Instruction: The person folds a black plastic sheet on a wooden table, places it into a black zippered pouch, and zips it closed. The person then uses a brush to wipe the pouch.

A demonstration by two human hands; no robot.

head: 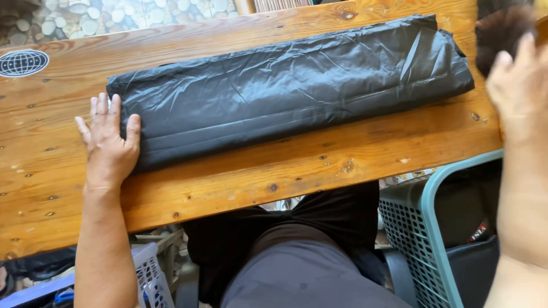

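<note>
My left hand (109, 144) lies flat, fingers together, against the folded black plastic bag (291, 85) on the wooden table (51, 165). My right hand (519, 85) hovers blurred; I cannot tell its state.

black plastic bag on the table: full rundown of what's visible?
The black plastic bag is folded flat into a long, thick band of thin, glossy, wrinkled film, with layered fold edges along its near side. It lies lengthwise on the wooden table, slightly slanted, right end farther away. The left hand lies flat on the table with fingers against its left end. The blurred right hand is raised near its right end, not touching.
</note>
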